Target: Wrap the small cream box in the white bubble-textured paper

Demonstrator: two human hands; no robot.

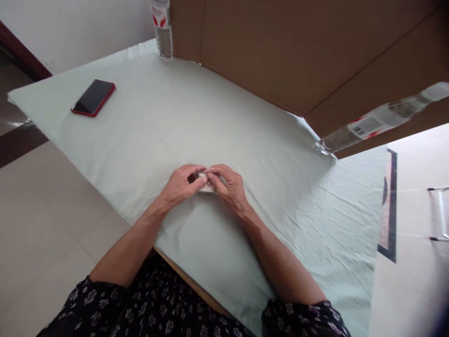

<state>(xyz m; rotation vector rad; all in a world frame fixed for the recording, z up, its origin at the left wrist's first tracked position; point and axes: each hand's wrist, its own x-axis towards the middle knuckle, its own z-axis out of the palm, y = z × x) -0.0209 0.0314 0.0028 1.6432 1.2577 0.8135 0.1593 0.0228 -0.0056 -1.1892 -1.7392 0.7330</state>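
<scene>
Between my hands is a small pale, flat-looking object (206, 189), low over the cloth near the table's front edge. My left hand (180, 184) curls around its left side, thumb and fingers closed on it. At its upper right, the thumb and fingertips of my right hand (230, 187) are pinched together against it. The fingers cover most of the object, so its exact kind cannot be made out. Whether it touches the cloth is also unclear.
A pale green cloth covers the table (140, 131). To the left lies a phone (94, 97) in a red case. A large brown cardboard panel (266, 51) stands at the back, with one water bottle (163, 32) at its left end and another (379, 120) at its right.
</scene>
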